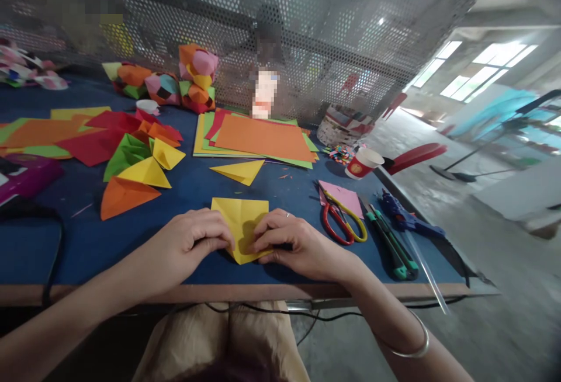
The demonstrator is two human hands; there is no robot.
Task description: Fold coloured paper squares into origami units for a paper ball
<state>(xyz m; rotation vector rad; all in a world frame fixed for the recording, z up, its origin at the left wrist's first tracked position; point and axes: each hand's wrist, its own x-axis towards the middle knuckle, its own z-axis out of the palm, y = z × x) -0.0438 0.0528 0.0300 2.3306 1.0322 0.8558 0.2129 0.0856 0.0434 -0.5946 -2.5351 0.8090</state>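
Note:
A yellow sheet of paper with crease lines lies near the table's front edge, its lower corners folded in toward a point. My left hand pinches its left side between thumb and fingers. On the right side, my right hand grips the same paper, its fingers curled over the lower right edge and a ring on one finger. Just beyond the sheet lies a folded yellow paper triangle. Folded pieces in green, yellow and orange sit to the left.
Behind is a stack of coloured paper. To the right lie scissors, a pink paper, cutters, a glue gun and a paper cup. Paper ornaments stand against the perforated metal panel.

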